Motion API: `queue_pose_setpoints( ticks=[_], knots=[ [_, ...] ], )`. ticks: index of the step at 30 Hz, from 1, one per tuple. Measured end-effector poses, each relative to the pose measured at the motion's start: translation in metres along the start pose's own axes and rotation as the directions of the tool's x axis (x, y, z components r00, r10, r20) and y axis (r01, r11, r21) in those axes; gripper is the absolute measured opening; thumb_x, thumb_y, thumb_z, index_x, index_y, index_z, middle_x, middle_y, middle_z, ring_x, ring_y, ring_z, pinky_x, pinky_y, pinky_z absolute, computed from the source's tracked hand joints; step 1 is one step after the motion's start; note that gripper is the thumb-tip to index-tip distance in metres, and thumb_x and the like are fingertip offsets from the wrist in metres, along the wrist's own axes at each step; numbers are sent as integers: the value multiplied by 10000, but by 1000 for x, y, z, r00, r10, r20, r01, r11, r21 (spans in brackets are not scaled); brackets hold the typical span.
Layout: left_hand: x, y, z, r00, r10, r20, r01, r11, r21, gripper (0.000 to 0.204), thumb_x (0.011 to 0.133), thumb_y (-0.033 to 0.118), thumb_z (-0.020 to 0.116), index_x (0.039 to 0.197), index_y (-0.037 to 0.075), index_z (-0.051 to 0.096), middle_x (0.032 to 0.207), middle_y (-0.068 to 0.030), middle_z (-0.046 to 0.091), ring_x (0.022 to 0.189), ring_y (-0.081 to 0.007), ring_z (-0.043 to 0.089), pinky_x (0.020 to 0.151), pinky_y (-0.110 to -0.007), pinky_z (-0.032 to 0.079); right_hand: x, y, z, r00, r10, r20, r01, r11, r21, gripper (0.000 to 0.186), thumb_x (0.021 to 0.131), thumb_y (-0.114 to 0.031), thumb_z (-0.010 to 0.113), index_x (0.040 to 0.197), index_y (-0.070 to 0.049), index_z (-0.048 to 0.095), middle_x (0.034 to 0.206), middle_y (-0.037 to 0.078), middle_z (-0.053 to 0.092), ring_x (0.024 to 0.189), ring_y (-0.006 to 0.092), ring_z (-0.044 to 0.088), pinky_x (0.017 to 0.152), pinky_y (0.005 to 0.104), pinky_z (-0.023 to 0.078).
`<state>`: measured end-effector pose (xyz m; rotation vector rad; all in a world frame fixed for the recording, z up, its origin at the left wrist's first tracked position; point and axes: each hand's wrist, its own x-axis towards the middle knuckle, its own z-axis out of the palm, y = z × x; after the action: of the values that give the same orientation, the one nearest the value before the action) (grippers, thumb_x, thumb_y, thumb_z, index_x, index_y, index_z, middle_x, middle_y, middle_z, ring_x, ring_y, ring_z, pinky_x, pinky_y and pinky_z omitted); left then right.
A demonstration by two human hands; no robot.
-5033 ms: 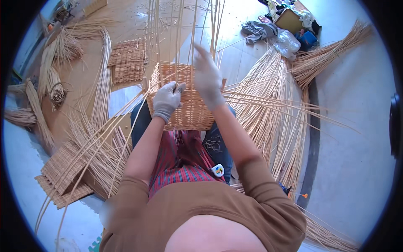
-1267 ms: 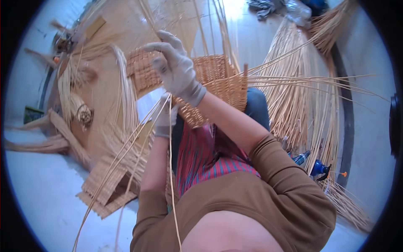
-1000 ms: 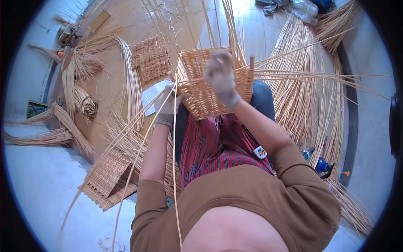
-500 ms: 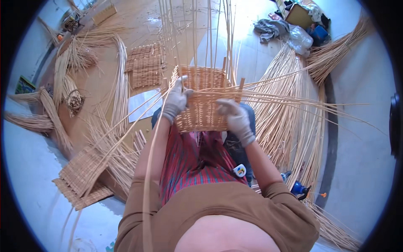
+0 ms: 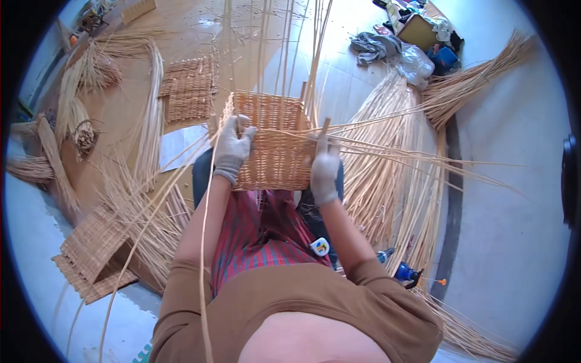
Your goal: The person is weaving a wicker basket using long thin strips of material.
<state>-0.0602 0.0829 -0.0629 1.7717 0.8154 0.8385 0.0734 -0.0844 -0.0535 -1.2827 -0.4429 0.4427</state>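
Note:
A square wicker basket point(image 5: 273, 160) rests on my lap, its woven front wall toward me. Long upright canes point(image 5: 262, 54) rise from its far side. My left hand point(image 5: 233, 147), in a grey-white glove, closes on the rim at the left front corner. My right hand point(image 5: 325, 168), gloved alike and slightly blurred, wraps the right front corner beside a short wooden stake point(image 5: 325, 126). Loose weaving strands point(image 5: 393, 149) run out to the right past that corner. Another long strand point(image 5: 204, 254) passes from the left corner down over my left arm.
A large bundle of pale canes point(image 5: 378, 163) spreads at the right. Woven panels point(image 5: 192, 91) lie beyond my left knee, and more woven panels point(image 5: 94, 242) lie at the lower left. A blue spray bottle point(image 5: 407, 272) and a white tape measure point(image 5: 319, 246) are near my right arm.
My right hand has moved from the basket's front wall to its right front corner, fingers now pointing up. The left hand keeps its place on the left corner. The whole view has shifted.

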Motion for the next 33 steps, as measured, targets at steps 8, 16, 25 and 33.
queue_pose_setpoints(
  ticks=[8,16,25,33],
  knots=[
    [-24,60,61,693,710,123,-689,604,401,724,947,147,728,1584,63,395,1347,-139,657,1240,-308,635,1116,-465,447,53,-92,-79,830,-477,-289,416,875,-248,478,1061,-179,652,1470,-23,461,1339,127,605,1168,240,619,1020,383,517],
    [-20,25,117,774,527,349,-629,697,343,848,941,296,722,1642,56,309,1332,-110,665,1258,-279,619,1188,-481,358,107,-50,-122,936,-64,-347,154,959,236,351,1141,-280,485,1460,-137,458,926,35,577,814,137,606,815,394,603],
    [-19,10,136,826,385,411,-550,711,439,716,982,357,655,1577,33,425,1321,-142,653,1254,-291,611,1159,-435,395,-13,-86,-2,899,-320,298,381,908,-175,498,966,-25,598,1460,-59,555,980,17,636,843,108,608,963,315,541],
    [-36,-11,57,1000,-4,8,8,859,-511,332,1085,213,609,1339,4,649,1171,-75,709,1073,-175,671,984,-336,542,79,-56,-46,964,28,263,204,553,-808,340,905,-247,795,1159,-35,715,969,86,665,903,205,672,869,364,549]
  ],
)
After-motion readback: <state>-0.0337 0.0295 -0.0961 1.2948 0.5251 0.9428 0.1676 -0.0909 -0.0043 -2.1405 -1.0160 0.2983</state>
